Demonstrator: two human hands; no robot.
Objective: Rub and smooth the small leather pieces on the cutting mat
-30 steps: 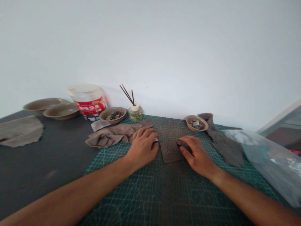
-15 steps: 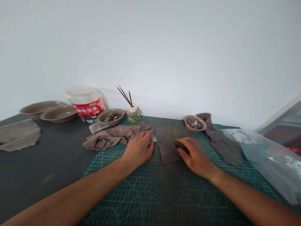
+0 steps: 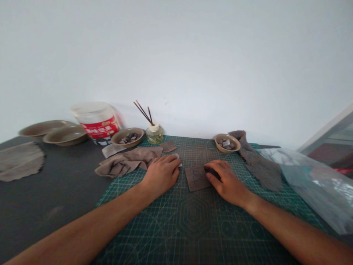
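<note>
My left hand is closed, its fingers curled onto a small white piece that looks like paper or thin cloth, mostly hidden under the fingertips. Just behind that hand lies a crumpled brown cloth, with a small brown square farther back. A larger flat brown square with dark markings rests on the green cutting mat. At its right edge, my right hand is closed around a dark, block-like object, partly hidden by the thumb and fingers.
Bowls with small stone-like pieces stand at the back left and back right. A reed diffuser, a red-labelled tub and tan bowls line the wall. Grey fabric and a clear plastic bag lie right.
The left fingers have curled inward over the white piece, its edge now raised at the fingertips. My right hand keeps its place by the marked square. The view has shifted slightly.
</note>
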